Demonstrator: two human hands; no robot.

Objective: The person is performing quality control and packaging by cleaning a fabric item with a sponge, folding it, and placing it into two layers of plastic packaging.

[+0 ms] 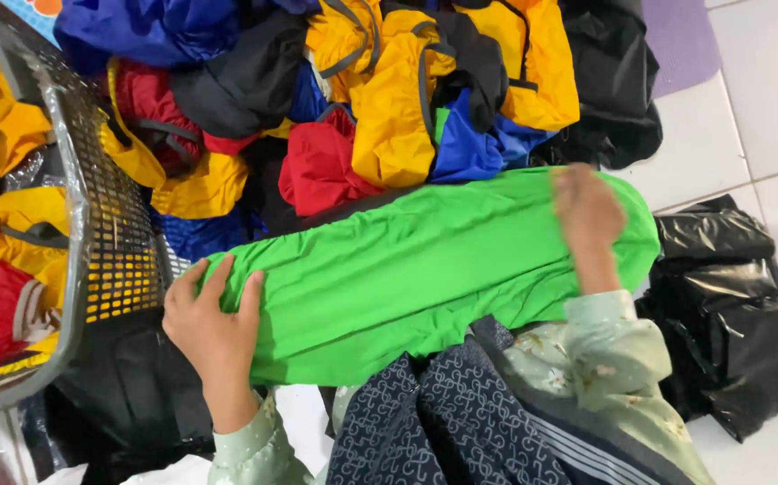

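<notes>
A bright green stretch of smooth fabric (425,260) lies across the person's lap, spread from left to right. The left hand (214,323) presses flat on its left end, fingers splayed and open. The right hand (586,211), blurred, rests on the far right end, wrist bent; whether it pinches the cloth I cannot tell. A grey mesh plastic basket (92,233) stands at the left.
</notes>
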